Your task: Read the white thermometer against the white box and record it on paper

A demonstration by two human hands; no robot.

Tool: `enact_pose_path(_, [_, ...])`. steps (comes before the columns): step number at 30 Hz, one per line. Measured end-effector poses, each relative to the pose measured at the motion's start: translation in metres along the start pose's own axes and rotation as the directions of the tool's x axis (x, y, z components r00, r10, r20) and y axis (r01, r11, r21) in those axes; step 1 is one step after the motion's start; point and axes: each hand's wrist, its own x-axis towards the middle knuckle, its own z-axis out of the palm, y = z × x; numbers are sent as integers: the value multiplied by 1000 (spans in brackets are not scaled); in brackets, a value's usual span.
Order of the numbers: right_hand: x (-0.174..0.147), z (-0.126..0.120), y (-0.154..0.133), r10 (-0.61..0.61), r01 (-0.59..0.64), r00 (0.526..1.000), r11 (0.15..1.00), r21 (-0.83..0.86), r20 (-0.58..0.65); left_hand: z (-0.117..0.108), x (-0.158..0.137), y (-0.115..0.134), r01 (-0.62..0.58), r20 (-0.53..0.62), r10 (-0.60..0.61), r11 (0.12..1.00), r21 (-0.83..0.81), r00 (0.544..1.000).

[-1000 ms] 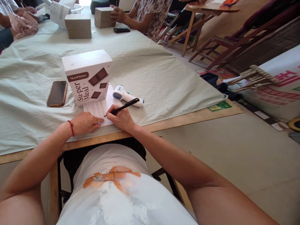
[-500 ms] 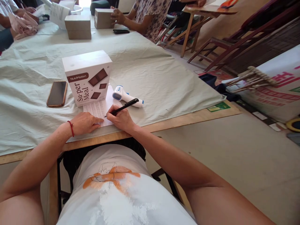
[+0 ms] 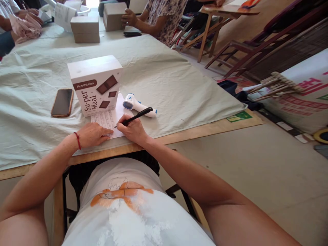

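Note:
A black pen (image 3: pixel 134 117) is gripped in my right hand (image 3: pixel 133 129), its tip at the surface of a white sheet of paper (image 3: pixel 120 114) covered on its left with rows of small writing. My left hand (image 3: pixel 92 134) rests flat on the lower left of that sheet, index finger stretched toward the pen tip. Behind the hands a white box (image 3: pixel 94 83) marked NutriMotion Su-per Meal stands upright over the sheet's far part. Just beyond my right hand lies a white and blue infrared thermometer (image 3: pixel 139 105).
Left of the box is a phone (image 3: pixel 62 102) on the pale tablecloth (image 3: pixel 164 75). Cardboard boxes (image 3: pixel 85 30) stand at the far end, where other people sit; one person's hand (image 3: pixel 129 17) touches a box. A wooden chair (image 3: pixel 238 51) is off to the right.
My hands and the pen are almost unmoved. At the far end, the box by the other person's hand has tilted or shifted slightly.

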Motion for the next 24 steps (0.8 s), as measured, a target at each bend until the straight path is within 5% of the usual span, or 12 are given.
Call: enact_pose_path(24, [0, -4, -2, 25, -24, 999, 999, 24, -27, 3, 1, -2, -9, -15, 8, 999, -42, 1000])
